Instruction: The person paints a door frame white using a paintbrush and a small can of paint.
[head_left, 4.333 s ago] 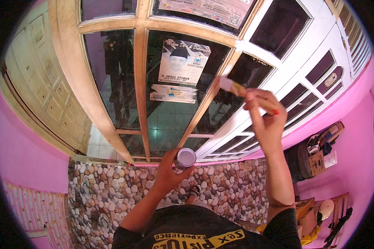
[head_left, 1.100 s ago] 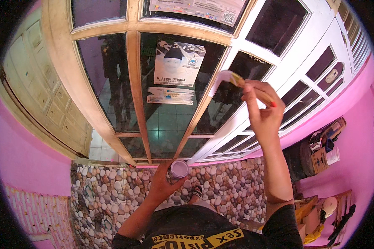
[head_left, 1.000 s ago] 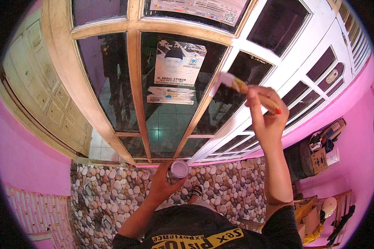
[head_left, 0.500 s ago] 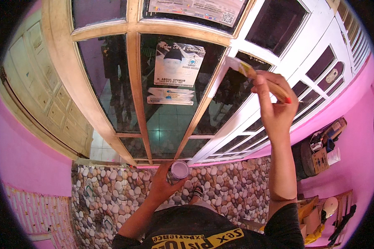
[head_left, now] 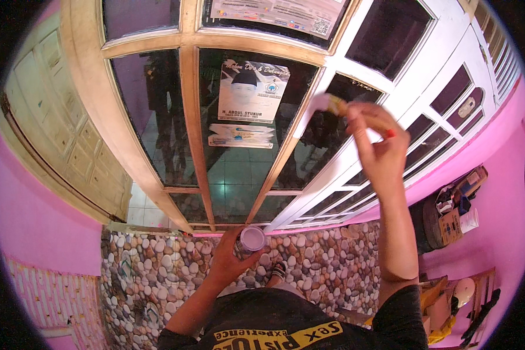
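The right hand (head_left: 378,146) is raised high, arm almost straight, fingers pinched on a brush (head_left: 332,105) — its blurred tip is against the window frame (head_left: 286,149). The left hand (head_left: 230,262) stays low, fingers wrapped around a can (head_left: 251,238) — white paint inside.

Bright, even daylight floods the frame — no hard shadows. The dark glass panes (head_left: 239,134) at centre mirror faint reflections. Fisheye bending curves the window frame (head_left: 189,116) toward the black rim. Upper right, the raised right hand (head_left: 379,146) and paintbrush (head_left: 326,105) smear with motion blur.
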A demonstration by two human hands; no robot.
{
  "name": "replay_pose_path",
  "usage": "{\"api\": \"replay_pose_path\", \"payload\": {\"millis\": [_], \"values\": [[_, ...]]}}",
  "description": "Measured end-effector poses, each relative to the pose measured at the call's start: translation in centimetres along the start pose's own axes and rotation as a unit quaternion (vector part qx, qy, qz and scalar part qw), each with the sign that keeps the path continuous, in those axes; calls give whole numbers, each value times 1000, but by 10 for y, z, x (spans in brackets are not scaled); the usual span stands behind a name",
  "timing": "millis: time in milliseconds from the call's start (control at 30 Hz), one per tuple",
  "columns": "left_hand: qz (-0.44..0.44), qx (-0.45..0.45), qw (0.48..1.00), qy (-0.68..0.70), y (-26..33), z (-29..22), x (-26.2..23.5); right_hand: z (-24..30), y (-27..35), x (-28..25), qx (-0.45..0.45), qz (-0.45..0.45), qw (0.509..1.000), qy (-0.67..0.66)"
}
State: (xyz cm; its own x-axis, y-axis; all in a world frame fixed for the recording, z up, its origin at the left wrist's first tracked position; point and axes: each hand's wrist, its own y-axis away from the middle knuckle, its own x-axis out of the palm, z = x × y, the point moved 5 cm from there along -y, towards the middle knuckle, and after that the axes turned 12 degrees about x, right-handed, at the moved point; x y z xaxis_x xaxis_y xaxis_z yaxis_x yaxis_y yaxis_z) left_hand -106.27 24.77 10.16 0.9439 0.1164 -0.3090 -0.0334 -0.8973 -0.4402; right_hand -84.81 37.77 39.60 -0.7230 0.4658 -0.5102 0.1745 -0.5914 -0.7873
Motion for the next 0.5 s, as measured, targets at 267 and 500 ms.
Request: {"api": "replay_pose_path", "payload": {"millis": [267, 500], "values": [[-1, 38, 999, 18, -4, -7, -3, 4, 19, -6, 56, 52, 996, -54], [13, 2, 1000, 2, 1, 3, -2, -28, 86, 55, 140, 139, 979, -57]]}}
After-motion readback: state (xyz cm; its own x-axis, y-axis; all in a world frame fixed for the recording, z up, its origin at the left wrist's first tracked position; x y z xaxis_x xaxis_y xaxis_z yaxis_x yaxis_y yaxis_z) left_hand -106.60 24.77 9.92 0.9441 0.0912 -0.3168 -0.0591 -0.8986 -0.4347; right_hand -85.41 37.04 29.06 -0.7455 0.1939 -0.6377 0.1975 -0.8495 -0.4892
